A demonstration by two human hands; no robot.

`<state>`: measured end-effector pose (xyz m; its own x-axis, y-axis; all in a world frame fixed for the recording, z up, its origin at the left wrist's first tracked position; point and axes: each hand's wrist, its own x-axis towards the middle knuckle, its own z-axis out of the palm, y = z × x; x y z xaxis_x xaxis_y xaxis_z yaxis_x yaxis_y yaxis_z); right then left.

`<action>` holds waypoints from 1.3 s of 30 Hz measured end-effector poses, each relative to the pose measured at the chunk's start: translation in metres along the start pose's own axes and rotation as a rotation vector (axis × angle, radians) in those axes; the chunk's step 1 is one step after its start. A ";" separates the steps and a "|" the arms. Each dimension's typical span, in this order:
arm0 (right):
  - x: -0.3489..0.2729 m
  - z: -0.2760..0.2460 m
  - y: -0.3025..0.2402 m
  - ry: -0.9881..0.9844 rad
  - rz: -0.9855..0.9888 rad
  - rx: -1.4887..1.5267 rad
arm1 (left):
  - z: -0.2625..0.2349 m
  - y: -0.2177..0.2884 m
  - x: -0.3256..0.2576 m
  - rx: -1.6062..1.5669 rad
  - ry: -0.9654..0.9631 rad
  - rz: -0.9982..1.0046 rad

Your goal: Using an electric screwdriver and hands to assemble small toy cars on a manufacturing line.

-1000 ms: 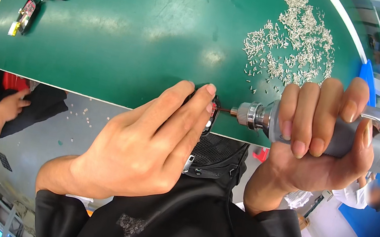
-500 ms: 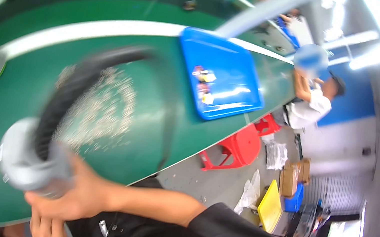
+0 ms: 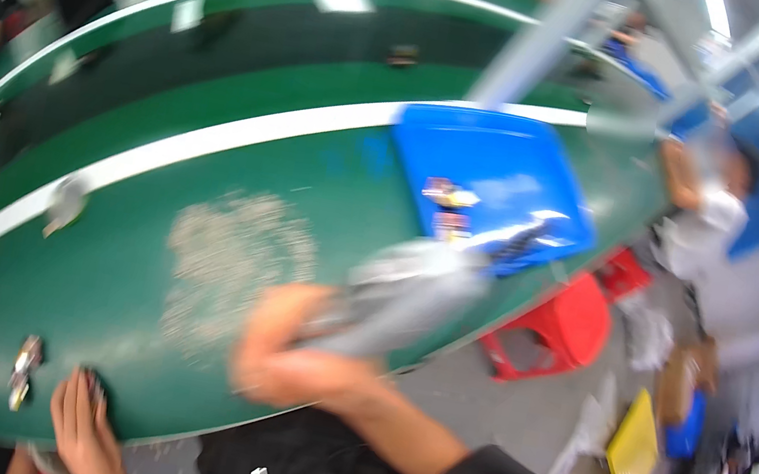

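Motion blurs my right hand (image 3: 304, 351), closed around a grey handheld tool (image 3: 411, 288) that points toward the blue tray (image 3: 517, 150). A dark ribbed part (image 3: 520, 245) shows past the tool's far end, over the tray; the tool's exact kind is unclear. My left hand (image 3: 90, 440) rests at the near table edge, fingers together over a small dark item (image 3: 96, 382) that they mostly hide. Left of it lies a small multicoloured piece (image 3: 24, 373). Inside the tray are similar small pieces (image 3: 448, 193). A patch of pale scattered bits (image 3: 238, 263) covers the middle of the green table (image 3: 101, 290).
A round-topped object (image 3: 67, 200) stands by the table's white far edge. Red stools (image 3: 568, 321) and a yellow panel (image 3: 634, 450) are at the right. A person in white (image 3: 714, 210) works at the far right, near a slanting grey post (image 3: 540, 47).
My right hand has swung the grey tool from the lower left to the right, near the tray. My left hand, formerly under the right one, now lies apart at the table edge. The view has shifted.
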<state>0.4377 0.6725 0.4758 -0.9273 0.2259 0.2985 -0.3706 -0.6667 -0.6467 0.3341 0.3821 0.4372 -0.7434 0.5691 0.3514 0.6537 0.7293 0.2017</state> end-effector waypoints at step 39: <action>-0.056 -0.055 -0.013 0.371 -0.065 0.368 | 0.075 0.064 0.180 -0.267 0.055 0.421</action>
<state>0.4917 0.7070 0.4288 -0.8843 0.4666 0.0177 -0.4464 -0.8335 -0.3256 0.2313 0.5594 0.4447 -0.4031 0.7673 0.4988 0.9143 0.3135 0.2566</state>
